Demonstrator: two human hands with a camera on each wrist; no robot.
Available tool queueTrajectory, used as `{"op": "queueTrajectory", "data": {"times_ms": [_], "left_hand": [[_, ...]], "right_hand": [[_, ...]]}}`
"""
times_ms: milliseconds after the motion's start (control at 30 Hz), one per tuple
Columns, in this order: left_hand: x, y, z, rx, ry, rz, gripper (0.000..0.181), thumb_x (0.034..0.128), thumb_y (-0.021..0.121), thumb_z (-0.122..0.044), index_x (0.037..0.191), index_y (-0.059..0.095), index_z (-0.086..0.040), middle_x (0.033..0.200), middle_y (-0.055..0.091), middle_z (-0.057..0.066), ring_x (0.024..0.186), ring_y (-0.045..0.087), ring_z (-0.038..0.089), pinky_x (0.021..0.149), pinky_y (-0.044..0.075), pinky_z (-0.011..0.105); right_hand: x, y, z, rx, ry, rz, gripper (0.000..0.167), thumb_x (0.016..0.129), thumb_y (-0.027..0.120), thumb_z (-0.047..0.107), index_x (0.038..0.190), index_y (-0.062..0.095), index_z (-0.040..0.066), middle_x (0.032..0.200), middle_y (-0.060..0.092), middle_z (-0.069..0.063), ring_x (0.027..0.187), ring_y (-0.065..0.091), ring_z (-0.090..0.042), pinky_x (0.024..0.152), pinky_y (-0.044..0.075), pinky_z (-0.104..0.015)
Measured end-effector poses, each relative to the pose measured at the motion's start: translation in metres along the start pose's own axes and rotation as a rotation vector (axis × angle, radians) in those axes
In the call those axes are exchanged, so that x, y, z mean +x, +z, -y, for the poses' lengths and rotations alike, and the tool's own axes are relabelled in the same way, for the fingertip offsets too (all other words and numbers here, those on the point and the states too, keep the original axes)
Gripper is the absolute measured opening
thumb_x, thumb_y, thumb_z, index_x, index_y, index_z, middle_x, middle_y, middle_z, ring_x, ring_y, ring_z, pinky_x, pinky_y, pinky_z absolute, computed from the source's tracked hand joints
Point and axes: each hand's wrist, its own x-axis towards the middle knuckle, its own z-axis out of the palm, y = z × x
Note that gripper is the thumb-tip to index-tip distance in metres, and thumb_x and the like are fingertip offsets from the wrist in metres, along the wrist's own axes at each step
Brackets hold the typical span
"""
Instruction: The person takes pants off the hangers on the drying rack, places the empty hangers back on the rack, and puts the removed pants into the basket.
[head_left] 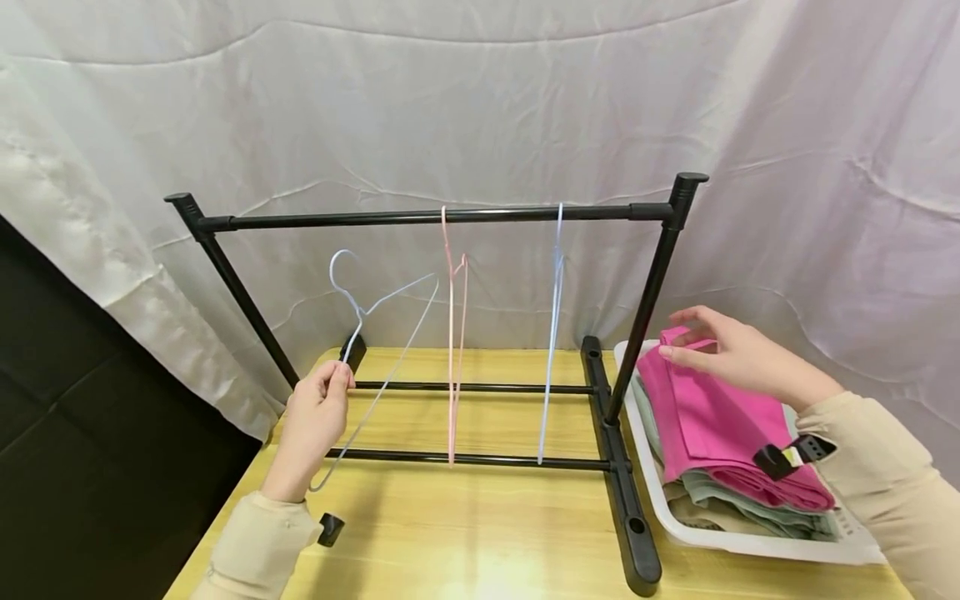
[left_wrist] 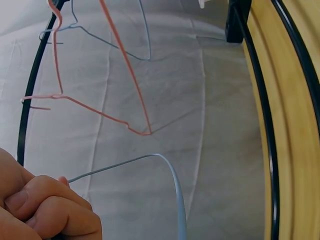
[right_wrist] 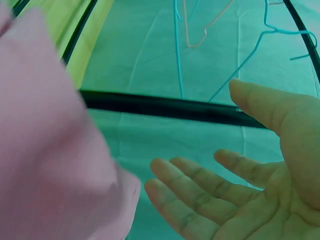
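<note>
My left hand [head_left: 315, 421] pinches a light blue wire hanger [head_left: 362, 312] at its side, with the hook pointing up. The hanger is off the rack, left of the others and below the top bar. In the left wrist view, curled fingers [left_wrist: 65, 215] grip the blue wire [left_wrist: 179, 200]. My right hand [head_left: 738, 354] hovers at the far end of a folded bright pink cloth [head_left: 712, 417], fingers spread and slightly bent. The right wrist view shows nothing in the palm; the pink cloth [right_wrist: 55, 150] is beside it.
A black rack [head_left: 337, 220] stands on the wooden table [head_left: 450, 517]. From its top bar hang a pink hanger [head_left: 451, 333] and another blue hanger [head_left: 552, 342]. A white basket [head_left: 727, 542] at the right holds the pink cloth over grey-green cloths [head_left: 780, 510]. Pale curtain [head_left: 480, 117] hangs behind.
</note>
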Motion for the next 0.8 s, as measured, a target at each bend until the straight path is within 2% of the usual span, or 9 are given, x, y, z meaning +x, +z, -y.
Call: {"op": "queueTrajectory", "data": {"times_ms": [233,367,567,800], "left_hand": [[0.003,-0.01,-0.013,0.033,0.03,-0.014,0.034,0.1167,0.045,-0.034,0.101,0.063,-0.009,0.059,0.041,-0.006,0.05,0.041,0.013,0.05,0.035,0.028],[0.007,-0.016,-0.018,0.063,0.07,-0.055,0.034,0.1164,0.045,-0.033,0.1,0.064,-0.01,0.061,0.041,-0.004,0.054,0.042,0.015,0.056,0.037,0.032],[0.015,-0.022,-0.028,0.084,0.116,-0.101,0.034,0.1162,0.046,-0.033,0.099,0.065,-0.01,0.062,0.041,-0.005,0.058,0.042,0.016,0.058,0.036,0.032],[0.025,-0.027,-0.038,0.111,0.163,-0.151,0.036,0.1154,0.047,-0.031,0.095,0.065,-0.009,0.063,0.043,-0.005,0.065,0.046,0.021,0.063,0.037,0.036]], "right_hand": [[0.012,0.001,0.02,0.051,0.022,-0.011,0.075,0.108,0.062,0.048,0.159,0.032,0.001,0.142,0.065,-0.028,0.131,0.064,-0.049,0.108,0.051,-0.063],[0.019,0.003,0.024,0.062,0.053,-0.026,0.081,0.108,0.059,0.053,0.159,0.028,-0.001,0.144,0.061,-0.031,0.134,0.06,-0.05,0.11,0.049,-0.066],[0.027,0.009,0.02,0.083,0.035,-0.061,0.073,0.111,0.055,0.047,0.158,0.029,-0.003,0.136,0.065,-0.03,0.12,0.071,-0.042,0.106,0.052,-0.059],[0.033,0.016,0.018,0.085,-0.004,-0.104,0.059,0.114,0.051,0.038,0.151,0.034,-0.004,0.129,0.069,-0.033,0.108,0.076,-0.042,0.101,0.056,-0.059]]}}
